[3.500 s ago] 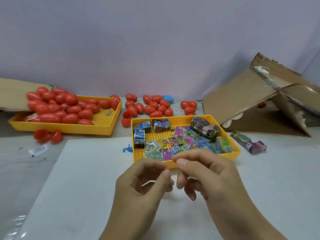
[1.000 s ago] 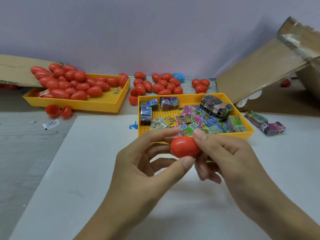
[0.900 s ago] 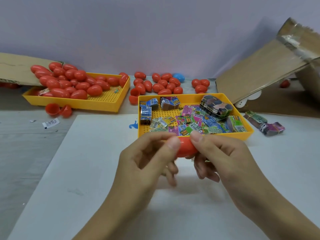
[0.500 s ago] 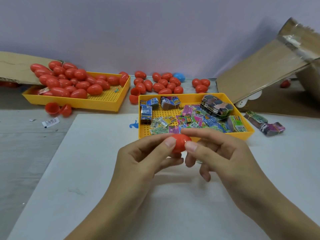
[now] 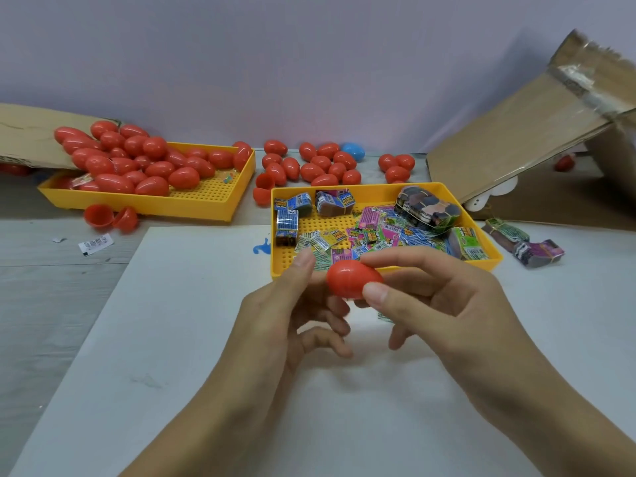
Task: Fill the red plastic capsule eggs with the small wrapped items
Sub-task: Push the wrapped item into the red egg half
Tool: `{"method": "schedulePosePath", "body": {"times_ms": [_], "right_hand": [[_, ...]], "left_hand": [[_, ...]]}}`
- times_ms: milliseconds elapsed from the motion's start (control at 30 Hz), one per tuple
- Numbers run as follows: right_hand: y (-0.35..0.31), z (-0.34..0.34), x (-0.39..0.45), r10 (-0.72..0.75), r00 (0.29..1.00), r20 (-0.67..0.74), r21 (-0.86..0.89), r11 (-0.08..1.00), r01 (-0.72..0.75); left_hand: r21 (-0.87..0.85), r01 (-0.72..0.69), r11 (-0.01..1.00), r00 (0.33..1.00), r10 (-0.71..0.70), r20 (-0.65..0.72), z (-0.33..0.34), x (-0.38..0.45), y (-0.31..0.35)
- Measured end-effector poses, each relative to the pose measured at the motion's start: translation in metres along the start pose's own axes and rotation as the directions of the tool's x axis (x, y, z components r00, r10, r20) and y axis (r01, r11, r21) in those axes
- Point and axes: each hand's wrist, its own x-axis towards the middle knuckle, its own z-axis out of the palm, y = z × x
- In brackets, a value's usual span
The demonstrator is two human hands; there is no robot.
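White tabletop: one closed red capsule egg [image 5: 352, 279] is pinched by right hand [image 5: 430, 304]; left hand [image 5: 285, 315] relaxed beside it; many wrapped items [image 5: 375, 234] remain.

The cardboard box [image 5: 537, 132] runs off the right edge. Print on the wrapped items [image 5: 375, 232] is too small to read — a packet [image 5: 384, 316] hides behind the right hand [image 5: 437, 304].

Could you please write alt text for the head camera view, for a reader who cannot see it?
Two bare hands hold one closed red capsule egg above a white sheet: the right hand pinches it, the left hand touches it. Behind sit a yellow tray of small wrapped items and, further left, a yellow tray heaped with red eggs.
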Motion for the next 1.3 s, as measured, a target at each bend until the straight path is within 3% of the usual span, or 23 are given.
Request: {"method": "schedulePosePath", "body": {"times_ms": [67,200,367,500,667,867,1300], "right_hand": [[0.0012,0.0002,-0.0004,-0.015,1.000,0.019,-0.038,0.999,0.016],[0.0024,0.0003,-0.0006,-0.025,0.999,0.038,-0.036,0.999,0.026],[0.0005,-0.0001,0.0021,0.078,0.996,-0.053,0.074,0.995,-0.074],[-0.0020,0.0015,0.0024,0.110,0.992,-0.056,0.045,0.993,-0.108],[-0.0012,-0.0001,0.0010,0.069,0.996,-0.049,0.064,0.996,-0.066],[0.0018,0.0003,-0.0001,0.031,0.999,-0.034,0.058,0.998,-0.029],[-0.0035,0.0018,0.0013,0.097,0.993,-0.060,0.084,0.992,-0.092]], "left_hand": [[0.020,0.022,1.000,1.000,-0.022,0.005,0.0015,-0.0006,-0.0003],[0.083,-0.086,0.993,0.996,0.087,-0.002,-0.0027,-0.0012,-0.0027],[0.116,-0.195,0.974,0.980,0.189,0.068,-0.0077,-0.0046,-0.0020],[0.116,-0.248,0.962,0.966,0.236,0.109,-0.0072,-0.0060,-0.0022],[0.096,-0.207,0.974,0.978,0.204,0.046,-0.0079,-0.0051,-0.0005],[0.050,-0.037,0.998,0.999,0.038,-0.035,0.0007,-0.0038,0.0041],[0.076,-0.195,0.978,0.978,0.188,0.095,-0.0061,-0.0072,0.0006]]}}
